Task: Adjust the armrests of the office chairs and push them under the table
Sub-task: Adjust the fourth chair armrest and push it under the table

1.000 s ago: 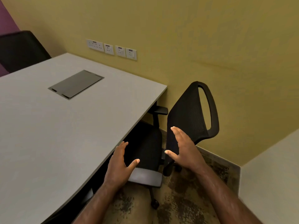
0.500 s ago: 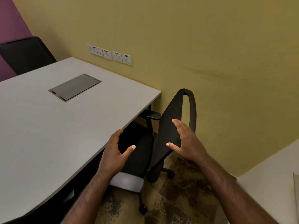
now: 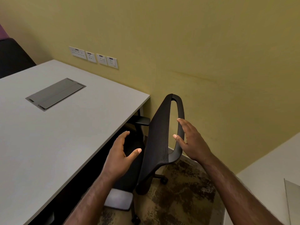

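Yellow walls stand behind the grey table (image 3: 53,143), where the black mesh office chair (image 3: 159,142) sits half tucked under, so both spread-fingered hands, left hand (image 3: 121,157) and right hand (image 3: 194,143), should push evenly.

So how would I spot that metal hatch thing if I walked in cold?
Start at the big grey table against the yellow wall. Set flush into its top, below the row of white wall sockets, is a grey metal cable hatch. It is the only panel breaking the plain tabletop, a darker rectangle with two small slots along its near edge.
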Action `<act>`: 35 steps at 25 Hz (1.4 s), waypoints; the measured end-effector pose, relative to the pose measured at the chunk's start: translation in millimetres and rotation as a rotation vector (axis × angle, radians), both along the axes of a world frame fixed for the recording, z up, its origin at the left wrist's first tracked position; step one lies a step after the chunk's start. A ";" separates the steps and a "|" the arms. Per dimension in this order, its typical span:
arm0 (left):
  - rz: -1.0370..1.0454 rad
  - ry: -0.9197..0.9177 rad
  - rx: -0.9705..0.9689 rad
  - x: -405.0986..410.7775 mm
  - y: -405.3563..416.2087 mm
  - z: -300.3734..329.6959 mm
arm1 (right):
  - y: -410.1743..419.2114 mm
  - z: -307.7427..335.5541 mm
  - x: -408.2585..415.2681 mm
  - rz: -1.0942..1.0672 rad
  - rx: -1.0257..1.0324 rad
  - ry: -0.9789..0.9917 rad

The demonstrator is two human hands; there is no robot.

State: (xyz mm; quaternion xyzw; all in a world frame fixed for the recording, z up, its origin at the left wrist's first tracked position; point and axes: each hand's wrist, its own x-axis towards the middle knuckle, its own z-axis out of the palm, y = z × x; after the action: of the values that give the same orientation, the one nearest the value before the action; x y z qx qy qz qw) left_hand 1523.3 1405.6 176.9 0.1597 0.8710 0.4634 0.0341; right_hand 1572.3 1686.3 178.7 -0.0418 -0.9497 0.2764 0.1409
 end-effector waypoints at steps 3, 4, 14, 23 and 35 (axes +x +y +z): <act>-0.051 0.004 -0.010 -10.2 25.3 1.4 | 16.9 -1.4 -8.6 -0.034 0.006 -0.011; -0.060 0.001 -0.009 -12.0 31.6 1.9 | 21.7 -1.9 -10.8 -0.041 0.000 -0.015; 0.020 -0.011 -0.045 -11.1 104.2 3.5 | 88.2 -8.3 -61.2 0.058 -0.015 -0.080; 0.076 -0.131 -0.103 -3.2 208.9 -3.8 | 144.4 -31.6 -122.8 0.317 0.095 -0.186; 0.262 -0.233 -0.436 2.7 239.5 -25.7 | 146.5 -42.3 -181.0 0.517 0.373 -0.095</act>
State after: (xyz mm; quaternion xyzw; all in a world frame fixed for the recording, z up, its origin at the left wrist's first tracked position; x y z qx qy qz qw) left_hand 1526.1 1645.1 151.2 -0.0195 0.9536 0.2808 0.1073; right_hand 1391.3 1832.8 136.4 0.2143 -0.9687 0.1220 0.0268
